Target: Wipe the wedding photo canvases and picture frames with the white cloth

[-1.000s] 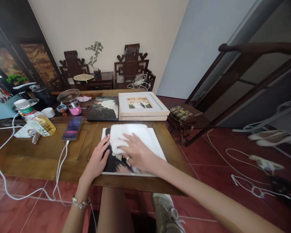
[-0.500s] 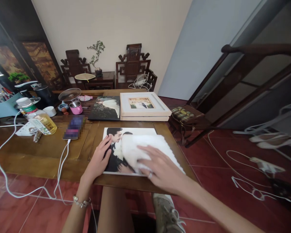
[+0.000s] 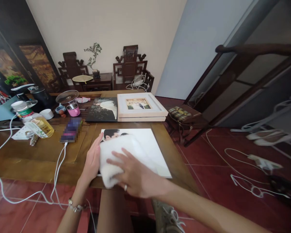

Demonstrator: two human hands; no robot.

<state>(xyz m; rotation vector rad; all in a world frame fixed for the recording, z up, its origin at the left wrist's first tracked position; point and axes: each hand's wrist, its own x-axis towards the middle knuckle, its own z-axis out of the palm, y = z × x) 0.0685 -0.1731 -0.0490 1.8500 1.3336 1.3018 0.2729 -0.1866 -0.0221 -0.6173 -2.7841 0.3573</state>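
A large photo print [image 3: 145, 145] lies flat at the near edge of the wooden table [image 3: 38, 152]. My right hand [image 3: 133, 173] lies spread on a white cloth [image 3: 116, 155] and presses it onto the print's near left part. My left hand [image 3: 93, 158] rests flat on the print's left edge, fingers stretched out, and holds it still. A bracelet is on my left wrist and a ring on my right hand.
Behind the print lie a dark photo print [image 3: 103, 110] and two stacked white frames [image 3: 140, 108]. To the left are a phone [image 3: 71, 129] on a white cable [image 3: 58, 168], an oil bottle [image 3: 37, 124], a pink cup [image 3: 73, 110]. A stool with a checked bag [image 3: 183, 113] stands to the right.
My right hand has swept the cloth across the print: from the upper middle to the right, then to the near left corner. My left hand stayed on the left edge.
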